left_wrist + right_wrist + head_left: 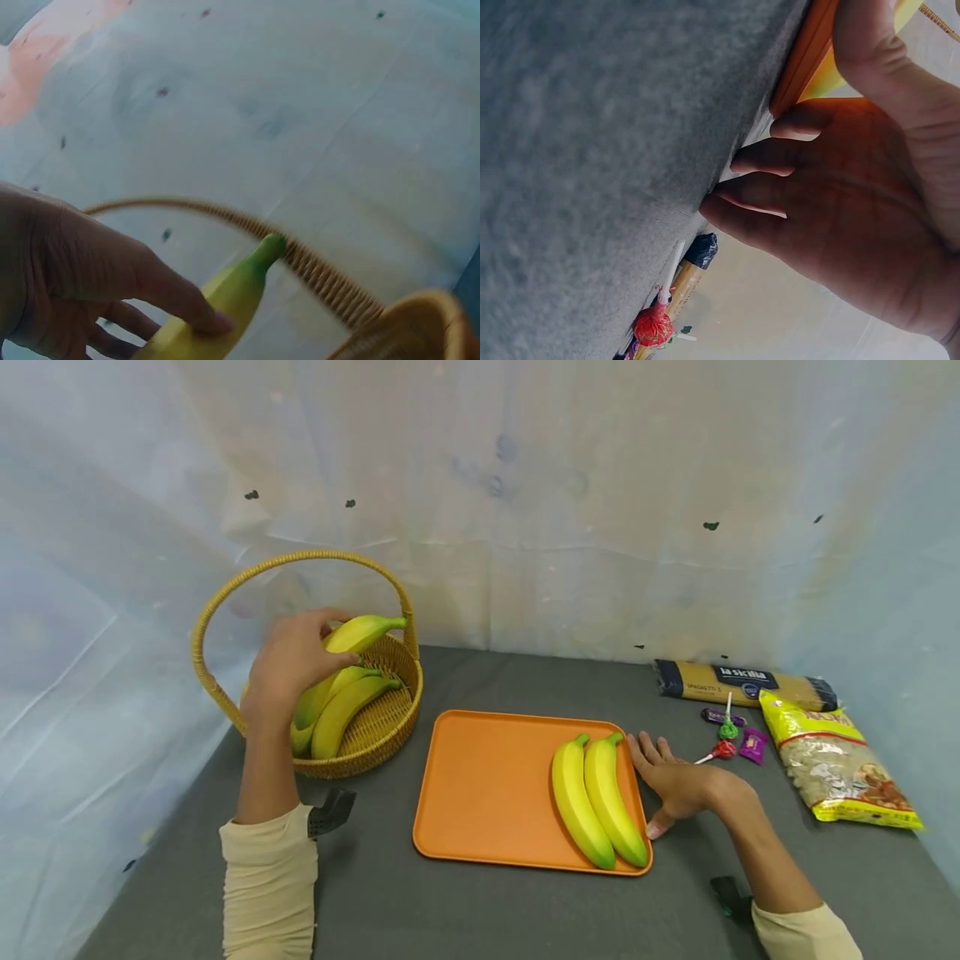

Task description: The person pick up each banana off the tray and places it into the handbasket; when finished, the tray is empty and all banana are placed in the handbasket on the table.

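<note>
My left hand [288, 660] grips a yellow banana [360, 632] above the wicker basket [384, 745], its green-tipped stem pointing right toward the basket's handle. In the left wrist view the thumb lies along that banana [217, 315]. Below it, more bananas [347, 714] lie in the basket, partly hidden by the hand and forearm. My right hand [675, 785] is at the right edge of an orange tray [487, 785], fingers straight and spread, thumb beside the rim. Two bananas [581, 802] lie side by side at the tray's right end.
Right of the tray lie a red lollipop [723, 749], a green lollipop [728, 730] and purple-wrapped candies [753, 746]. Behind them is a spaghetti pack [742, 685]; a yellow-ended food bag [843, 760] lies farther right. Pale sheeting [525, 527] hangs behind the grey table [510, 910].
</note>
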Available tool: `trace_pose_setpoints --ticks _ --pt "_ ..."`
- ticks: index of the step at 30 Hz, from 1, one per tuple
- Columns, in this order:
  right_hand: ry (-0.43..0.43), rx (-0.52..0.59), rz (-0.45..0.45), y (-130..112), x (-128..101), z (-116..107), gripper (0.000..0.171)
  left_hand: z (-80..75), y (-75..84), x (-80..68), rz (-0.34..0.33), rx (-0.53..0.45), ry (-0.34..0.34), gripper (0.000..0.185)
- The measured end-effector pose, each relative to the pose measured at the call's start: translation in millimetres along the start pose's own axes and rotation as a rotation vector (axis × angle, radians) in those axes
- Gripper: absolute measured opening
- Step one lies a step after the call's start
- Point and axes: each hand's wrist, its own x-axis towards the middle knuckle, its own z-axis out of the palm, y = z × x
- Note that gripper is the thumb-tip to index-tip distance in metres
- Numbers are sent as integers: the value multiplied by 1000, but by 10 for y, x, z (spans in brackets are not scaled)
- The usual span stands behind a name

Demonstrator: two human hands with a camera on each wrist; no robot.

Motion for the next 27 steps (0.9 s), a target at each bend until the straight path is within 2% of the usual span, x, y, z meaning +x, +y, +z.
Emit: trace_pose_setpoints --ticks 4,10,19,23,27 --pt "13 6 -26 277 153 89 151 -34 -254 10 -85 10 28 59" --pt "33 7 -53 484 255 171 152 9 -532 82 -123 -15 -2 58" --pt "33 10 -68 483 290 178 153 271 -943 232 -174 28 2 57" --pt "2 6 -31 416 246 145 152 332 -1004 269 -211 2 -19 56" --pt "-14 9 -1 196 129 64 149 355 -997 286 -209 -8 -12 54"
